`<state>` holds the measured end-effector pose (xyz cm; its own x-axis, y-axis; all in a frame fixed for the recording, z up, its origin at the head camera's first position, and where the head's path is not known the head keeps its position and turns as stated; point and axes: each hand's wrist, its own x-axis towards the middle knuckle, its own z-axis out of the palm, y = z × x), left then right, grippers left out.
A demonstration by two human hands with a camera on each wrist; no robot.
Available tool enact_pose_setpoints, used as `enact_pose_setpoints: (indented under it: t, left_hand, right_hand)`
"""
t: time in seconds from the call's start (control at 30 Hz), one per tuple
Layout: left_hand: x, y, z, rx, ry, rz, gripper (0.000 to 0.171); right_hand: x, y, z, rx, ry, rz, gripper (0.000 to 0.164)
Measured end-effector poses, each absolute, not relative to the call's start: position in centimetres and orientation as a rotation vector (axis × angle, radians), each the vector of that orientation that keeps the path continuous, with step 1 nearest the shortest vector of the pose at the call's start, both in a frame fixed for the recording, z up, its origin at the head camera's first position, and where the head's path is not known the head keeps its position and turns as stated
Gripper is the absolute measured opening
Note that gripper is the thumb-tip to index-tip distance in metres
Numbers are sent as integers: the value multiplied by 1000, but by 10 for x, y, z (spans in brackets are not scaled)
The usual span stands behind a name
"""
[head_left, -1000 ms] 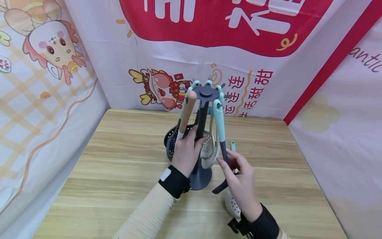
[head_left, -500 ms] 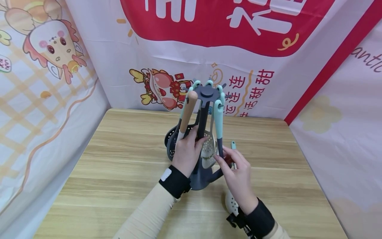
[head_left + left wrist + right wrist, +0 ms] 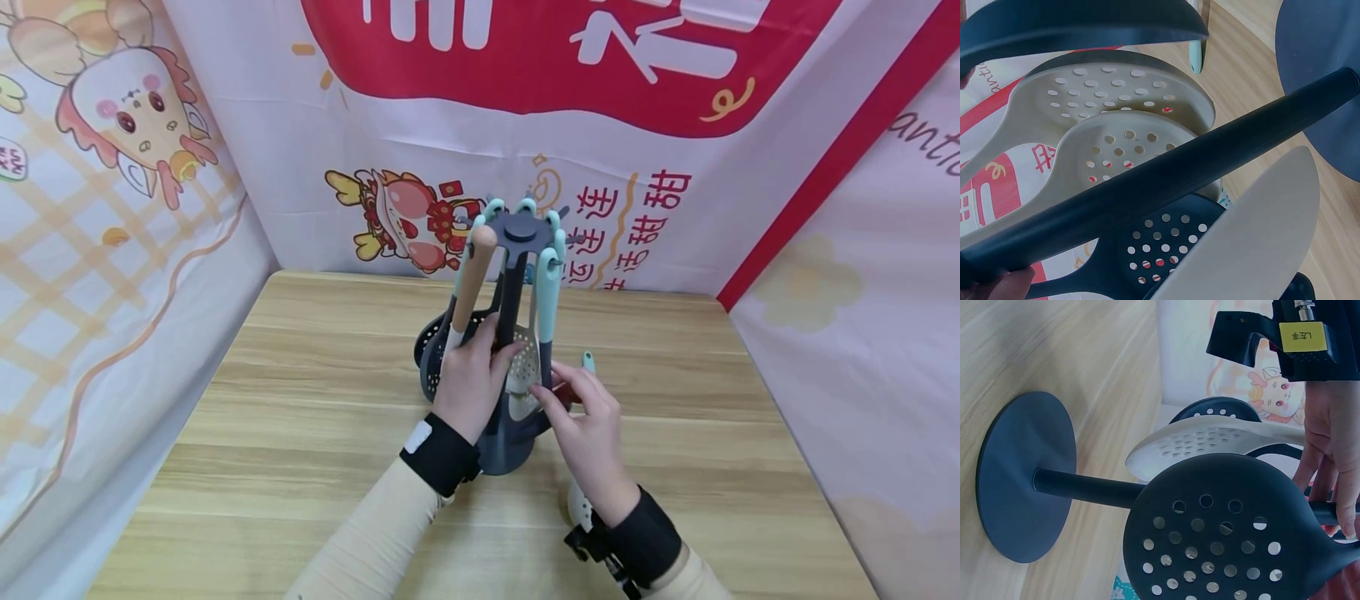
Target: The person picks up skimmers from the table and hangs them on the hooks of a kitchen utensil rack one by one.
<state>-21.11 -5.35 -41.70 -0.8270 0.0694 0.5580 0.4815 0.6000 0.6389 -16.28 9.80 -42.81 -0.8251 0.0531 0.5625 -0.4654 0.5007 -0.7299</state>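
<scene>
A dark utensil stand (image 3: 521, 237) with a round base (image 3: 1029, 475) stands upright on the table. My left hand (image 3: 472, 379) grips its pole (image 3: 1166, 165), fingers partly hidden behind it. Hanging by its teal handle (image 3: 548, 296) at the stand's front right is a dark skimmer (image 3: 1210, 531). My right hand (image 3: 588, 429) pinches the skimmer's neck with thumb and fingers; its bowl is close to the pole, above the base. Two pale perforated skimmers (image 3: 1135, 140) hang behind. At the left hang a wooden-handled utensil (image 3: 475, 279) and more dark perforated utensils (image 3: 431, 350).
Under my right forearm, a pale perforated spoon (image 3: 579, 504) lies on the wooden table (image 3: 300, 500), partly covered; its teal handle end points toward the back. Printed cloth (image 3: 420, 142) walls enclose the back and both sides.
My right hand has moved left with the dark skimmer, swinging its lower end toward the pole. The handle's top stays at the stand's hook. My left hand keeps its grip on the pole.
</scene>
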Motion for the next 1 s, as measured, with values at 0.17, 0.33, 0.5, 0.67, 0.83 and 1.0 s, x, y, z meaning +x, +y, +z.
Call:
enact_pose_setpoints:
  t: [0.17, 0.33, 0.5, 0.67, 0.83, 1.0]
  left_hand:
    - [-210, -54, -417, -437, -2347, -1134, 29]
    - [-209, -54, -416, -435, -2354, -1138, 29]
    - [-209, -54, -414, -431, -2364, -1148, 28]
    - [-208, -54, -415, -430, -2360, -1150, 28]
    - [-207, -54, -415, -437, -2351, -1152, 28]
    - [-207, -54, -415, -432, -2351, -1151, 27]
  right_hand:
    - [-165, 96, -429, 340, -2234, 1303, 28]
    - [-168, 95, -430, 351, -2231, 1310, 25]
    - [-170, 93, -430, 343, -2230, 1307, 22]
    - [-171, 92, -431, 351, -2227, 1289, 22]
    - [-169, 94, -437, 383, -2178, 1346, 35]
    - [-168, 100, -443, 356, -2093, 1411, 40]
